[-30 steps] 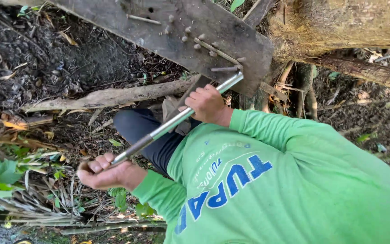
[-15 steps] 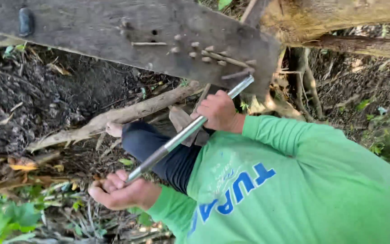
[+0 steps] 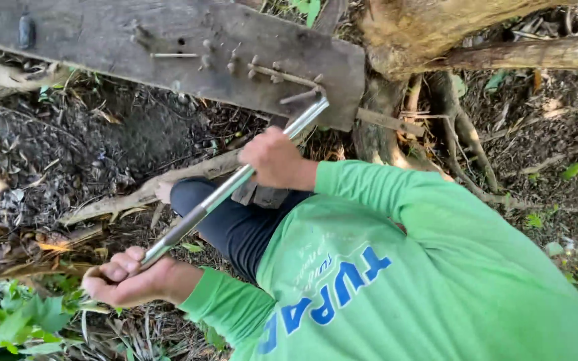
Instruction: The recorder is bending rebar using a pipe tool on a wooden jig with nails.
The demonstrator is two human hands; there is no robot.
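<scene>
Hands, left (image 3: 125, 281) and right (image 3: 272, 159), grip smooth metal bar (image 3: 225, 190) (round, shiny) against weathered nailed plank (image 3: 135, 50).

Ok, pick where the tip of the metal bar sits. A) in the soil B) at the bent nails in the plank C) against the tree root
B: the metal bar, held by the left hand and right hand, ends at the bent nails on the plank.
</scene>
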